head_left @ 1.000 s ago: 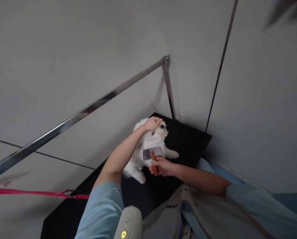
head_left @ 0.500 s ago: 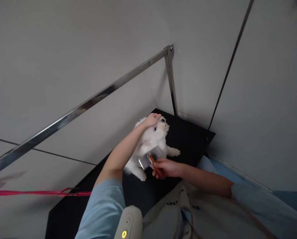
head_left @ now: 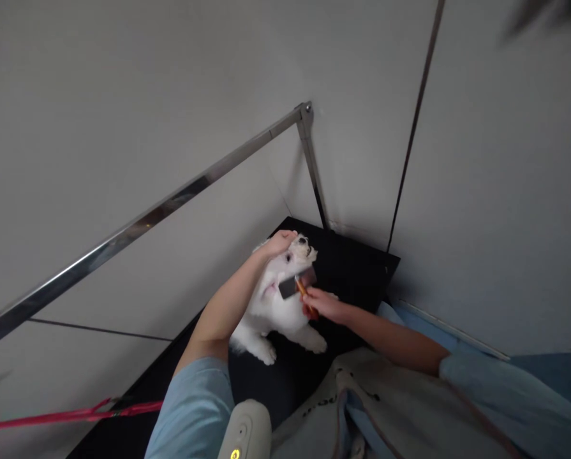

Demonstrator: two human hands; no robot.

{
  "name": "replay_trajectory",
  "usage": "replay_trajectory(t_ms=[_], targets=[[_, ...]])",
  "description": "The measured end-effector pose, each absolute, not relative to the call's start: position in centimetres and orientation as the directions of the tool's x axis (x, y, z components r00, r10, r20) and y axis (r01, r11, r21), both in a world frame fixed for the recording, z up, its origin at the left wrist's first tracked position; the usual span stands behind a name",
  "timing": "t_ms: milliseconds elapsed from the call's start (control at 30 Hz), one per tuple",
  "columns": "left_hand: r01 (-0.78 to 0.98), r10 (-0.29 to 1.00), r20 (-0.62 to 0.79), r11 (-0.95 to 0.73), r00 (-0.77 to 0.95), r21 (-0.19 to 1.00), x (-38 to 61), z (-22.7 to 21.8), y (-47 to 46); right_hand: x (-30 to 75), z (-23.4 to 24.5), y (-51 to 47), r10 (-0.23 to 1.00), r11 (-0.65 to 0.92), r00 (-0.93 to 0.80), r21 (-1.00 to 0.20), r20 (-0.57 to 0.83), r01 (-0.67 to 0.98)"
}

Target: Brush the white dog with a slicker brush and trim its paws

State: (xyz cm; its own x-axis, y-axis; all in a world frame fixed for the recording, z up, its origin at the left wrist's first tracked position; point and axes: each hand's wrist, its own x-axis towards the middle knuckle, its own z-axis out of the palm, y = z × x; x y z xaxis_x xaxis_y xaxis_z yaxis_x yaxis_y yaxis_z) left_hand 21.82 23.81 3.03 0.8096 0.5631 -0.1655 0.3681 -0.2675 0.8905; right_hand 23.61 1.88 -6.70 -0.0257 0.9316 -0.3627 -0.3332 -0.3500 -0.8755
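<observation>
A small white dog (head_left: 278, 306) sits upright on a black table (head_left: 356, 268), its muzzle lifted. My left hand (head_left: 279, 243) is closed on top of the dog's head. My right hand (head_left: 322, 304) grips the orange handle of a slicker brush (head_left: 295, 285), whose metal pad lies against the dog's chest just under the chin. Both forearms are bare, with light blue sleeves above them.
A chrome bar (head_left: 170, 204) runs from the left up to a post (head_left: 314, 172) at the table's far corner. A red leash (head_left: 69, 415) stretches in at lower left. Grey walls close in behind. A white device with a lit yellow dot (head_left: 242, 433) and a grey apron (head_left: 385, 408) fill the bottom.
The brush has moved from the dog's lower chest up to just under its chin. The dog has lifted its head further, and my left hand stays on it.
</observation>
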Motion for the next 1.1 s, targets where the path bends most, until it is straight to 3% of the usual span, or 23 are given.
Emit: replay_trajectory(t_ms=[100,167,233,300,400,500,667,833,1000,1100], targets=[[0.395,0.475,-0.246,-0.244,0.845,0.886,22.2,3.7,23.4,23.5,-7.3,1.3,0.905,-0.425,-0.086,-0.887,-0.417,-0.179],[0.444,0.439,-0.311,-0.241,0.843,0.863,22.6,4.0,23.4,24.7,-6.5,1.5,0.952,-0.307,-0.021,-0.948,-0.306,-0.084],[0.501,0.422,-0.374,-0.245,0.826,0.83,23.2,4.2,23.6,27.4,-4.7,1.9,0.983,-0.144,0.136,-0.982,-0.127,0.12],[0.556,0.401,-0.437,-0.252,0.805,0.792,23.9,4.3,23.6,30.9,-3.0,2.0,0.979,-0.112,0.201,-0.902,-0.029,0.416],[0.609,0.391,-0.493,-0.268,0.777,0.747,24.9,3.9,23.3,34.7,-2.0,0.9,0.939,-0.307,0.324,-0.714,-0.118,0.63],[0.618,0.422,-0.476,-0.321,0.772,0.717,25.7,3.2,23.0,35.0,-1.6,-0.6,0.887,-0.42,0.438,-0.647,-0.145,0.636],[0.601,0.398,-0.455,-0.435,0.797,0.671,25.5,2.5,23.3,34.2,0.8,-0.1,0.984,-0.107,0.177,-0.688,0.032,0.718],[0.622,0.469,-0.443,-0.356,0.764,0.697,24.3,2.9,23.4,36.5,2.1,0.1,0.914,-0.355,0.403,-0.572,-0.047,0.739],[0.581,0.387,-0.445,-0.39,0.807,0.714,24.5,3.3,22.9,35.6,3.0,0.1,0.979,-0.136,0.201,-0.593,0.045,0.794],[0.561,0.442,-0.392,-0.364,0.806,0.743,24.2,3.3,22.9,35.7,3.4,0.1,0.963,-0.239,0.265,-0.566,-0.037,0.789]])
